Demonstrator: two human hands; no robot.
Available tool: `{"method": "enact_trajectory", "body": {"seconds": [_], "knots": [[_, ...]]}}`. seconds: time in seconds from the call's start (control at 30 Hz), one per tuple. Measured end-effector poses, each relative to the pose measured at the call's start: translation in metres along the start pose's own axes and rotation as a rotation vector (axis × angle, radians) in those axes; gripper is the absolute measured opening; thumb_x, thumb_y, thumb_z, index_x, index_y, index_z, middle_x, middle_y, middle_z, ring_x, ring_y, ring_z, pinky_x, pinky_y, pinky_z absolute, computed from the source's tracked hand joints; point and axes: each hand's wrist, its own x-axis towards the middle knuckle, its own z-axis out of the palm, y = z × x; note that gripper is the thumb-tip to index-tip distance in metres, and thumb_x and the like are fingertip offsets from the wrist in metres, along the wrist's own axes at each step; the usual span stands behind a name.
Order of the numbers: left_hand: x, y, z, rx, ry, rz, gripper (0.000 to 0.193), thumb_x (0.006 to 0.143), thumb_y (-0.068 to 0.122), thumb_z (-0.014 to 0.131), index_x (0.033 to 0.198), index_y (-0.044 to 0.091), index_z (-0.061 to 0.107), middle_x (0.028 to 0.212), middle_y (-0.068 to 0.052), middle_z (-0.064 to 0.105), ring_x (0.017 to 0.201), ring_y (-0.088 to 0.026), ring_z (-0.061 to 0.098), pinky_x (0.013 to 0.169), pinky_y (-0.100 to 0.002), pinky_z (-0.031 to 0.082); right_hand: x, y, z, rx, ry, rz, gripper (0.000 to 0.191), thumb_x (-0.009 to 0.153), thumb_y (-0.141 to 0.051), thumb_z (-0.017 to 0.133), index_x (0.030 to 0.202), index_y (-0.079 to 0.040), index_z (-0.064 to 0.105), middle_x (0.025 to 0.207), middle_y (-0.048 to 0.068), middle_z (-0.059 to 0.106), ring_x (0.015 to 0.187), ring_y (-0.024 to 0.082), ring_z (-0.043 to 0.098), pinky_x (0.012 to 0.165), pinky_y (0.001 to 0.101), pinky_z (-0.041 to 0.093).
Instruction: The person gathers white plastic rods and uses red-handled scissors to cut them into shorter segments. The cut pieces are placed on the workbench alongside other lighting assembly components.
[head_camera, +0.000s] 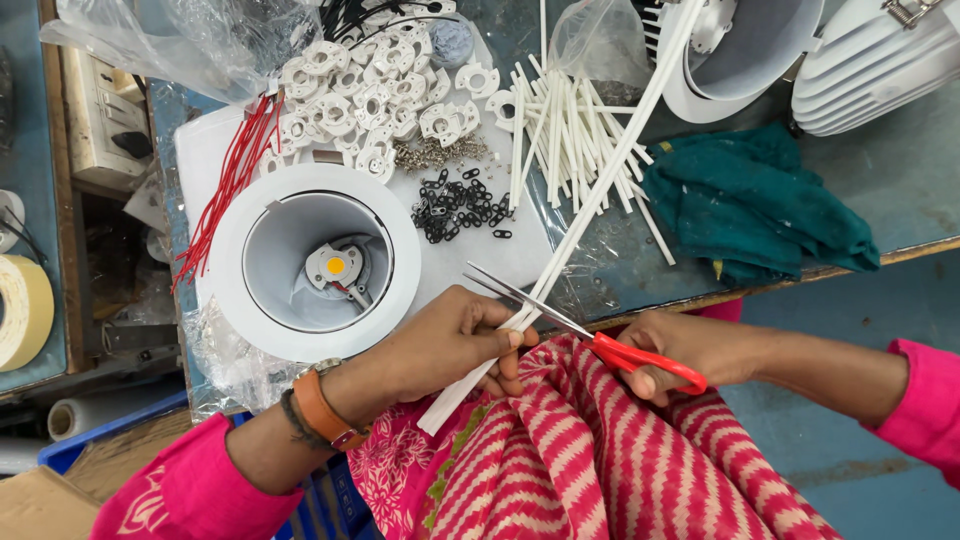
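The white tubes (590, 195) look light, thin and bendy, slanting from your lap up across the table (900, 180). Your left hand (450, 345) pinches them near the blades; keep hold there. Your right hand (690, 350) grips the half-open scissors (560, 320) by their red handles.

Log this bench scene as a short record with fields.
left hand: pinches long white tubes
right hand: holds red-handled scissors, blades open around the tubes
cut pieces: pile of short white tubes on plastic sheet
front of left hand: round white lamp housing, amber chip inside
other parts: white plastic rings, small black clips, red wires
right of pile: green cloth
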Motion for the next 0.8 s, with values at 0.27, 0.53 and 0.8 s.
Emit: {"method": "enact_trajectory", "body": {"seconds": [0.27,0.53,0.8], "knots": [[0.001,-0.002,0.0,-0.001,0.018,-0.016,0.028,0.098,0.009,0.059,0.116,-0.01,0.071,0.076,-0.014,0.073,0.069,-0.019,0.076,0.062,-0.028,0.064,0.001,0.011,0.003,0.045,0.113,0.055,0.053,0.072,-0.047,0.089,0.065,-0.003,0.06,0.055,0.003,0.058,0.049,0.012,0.057,0.044,0.0277,0.041],[0.037,-0.005,-0.008,0.393,0.388,0.398,0.022,0.102,0.015,0.06,0.102,-0.002,0.074,0.078,-0.012,0.076,0.068,-0.02,0.074,0.064,-0.033,0.058,-0.021,0.001,-0.006,0.075,0.046,-0.194,0.084,0.076,-0.085,0.062,0.101,-0.005,0.056,0.089,0.007,0.065,0.064,0.012,0.058,0.058,0.026,0.046],[0.217,0.071,-0.056,0.781,1.209,0.912,0.017,0.092,0.019,0.063,0.095,0.002,0.067,0.089,-0.021,0.07,0.085,-0.044,0.066,0.077,-0.052,0.053,-0.023,0.028,0.008,0.354,0.282,-0.401,0.107,0.059,-0.101,0.058,0.108,-0.005,0.057,0.098,0.006,0.06,0.081,0.013,0.055,0.065,0.0258,0.043]]}}
